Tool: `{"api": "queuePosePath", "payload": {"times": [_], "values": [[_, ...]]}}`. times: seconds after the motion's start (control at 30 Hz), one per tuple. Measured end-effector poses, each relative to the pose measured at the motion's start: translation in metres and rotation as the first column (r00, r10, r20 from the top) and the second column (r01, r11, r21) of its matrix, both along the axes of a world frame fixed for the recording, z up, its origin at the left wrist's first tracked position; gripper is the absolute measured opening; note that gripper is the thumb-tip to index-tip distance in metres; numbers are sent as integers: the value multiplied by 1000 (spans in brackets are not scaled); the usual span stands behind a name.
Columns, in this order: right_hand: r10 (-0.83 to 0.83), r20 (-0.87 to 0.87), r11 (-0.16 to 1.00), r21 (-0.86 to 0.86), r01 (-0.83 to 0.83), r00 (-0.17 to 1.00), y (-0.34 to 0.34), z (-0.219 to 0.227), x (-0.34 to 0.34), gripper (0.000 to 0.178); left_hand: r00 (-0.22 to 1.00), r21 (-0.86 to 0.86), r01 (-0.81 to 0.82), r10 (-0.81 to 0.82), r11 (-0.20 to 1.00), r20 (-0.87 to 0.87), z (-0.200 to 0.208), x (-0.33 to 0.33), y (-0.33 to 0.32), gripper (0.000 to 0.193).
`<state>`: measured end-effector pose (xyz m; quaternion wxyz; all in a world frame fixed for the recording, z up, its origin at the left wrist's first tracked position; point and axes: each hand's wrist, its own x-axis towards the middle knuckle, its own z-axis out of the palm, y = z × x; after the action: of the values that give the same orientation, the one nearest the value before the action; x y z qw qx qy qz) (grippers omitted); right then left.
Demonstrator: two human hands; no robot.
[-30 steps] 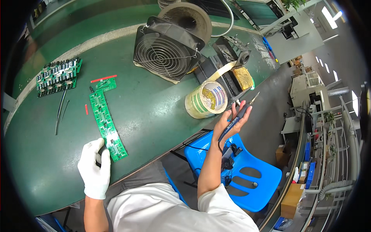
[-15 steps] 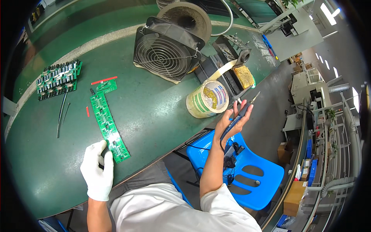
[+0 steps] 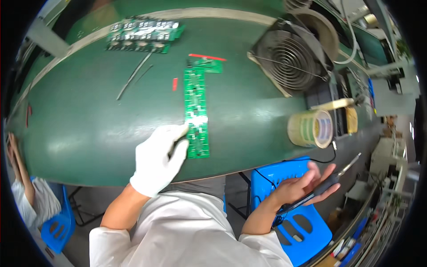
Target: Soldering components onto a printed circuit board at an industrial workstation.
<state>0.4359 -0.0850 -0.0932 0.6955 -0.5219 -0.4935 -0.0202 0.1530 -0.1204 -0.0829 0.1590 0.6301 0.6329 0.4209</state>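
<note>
A long green circuit board (image 3: 195,100) lies on the bench in front of me, with a smaller green board (image 3: 213,66) at its far end. My left hand (image 3: 158,155), in a white glove, has its thumb and a fingertip against the long board's left edge near the close end; its other fingers are curled and partly hidden. Off the bench's front edge at the right, my bare right hand (image 3: 302,187) holds a soldering iron (image 3: 327,184) loosely, tip pointing up and to the right. Some fingers of that hand are spread away from the handle.
Populated boards (image 3: 142,35) sit far left, with dark cable lengths (image 3: 133,76) nearby. Red strips (image 3: 175,84) lie near the board. To the right stand a fan (image 3: 289,55), a tape roll (image 3: 307,129) and a yellow sponge (image 3: 352,120). Another person's arm (image 3: 20,155) shows far left, a blue chair (image 3: 302,231) below.
The view has swung left, so the bench things appear farther right and another person shows at the left edge. My right hand with the soldering iron is lower and farther from the tape roll.
</note>
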Motion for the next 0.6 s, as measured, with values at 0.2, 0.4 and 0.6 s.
{"api": "queuePosePath", "payload": {"times": [0.2, 0.4, 0.6], "values": [[667, 52, 710, -347, -613, 743, -29, -23, -88, 85, 996, -144, -88, 84, 986, -35, 7, 1, -5, 34], [755, 7, 561, -525, -640, 656, -27, -6, -117, 86, 997, -63, -74, 72, 995, -33, -1, -1, -3, 34], [760, 41, 585, -478, -655, 649, -31, -17, -115, 87, 996, -93, -52, 58, 994, 68, -2, -7, -5, 35]]}}
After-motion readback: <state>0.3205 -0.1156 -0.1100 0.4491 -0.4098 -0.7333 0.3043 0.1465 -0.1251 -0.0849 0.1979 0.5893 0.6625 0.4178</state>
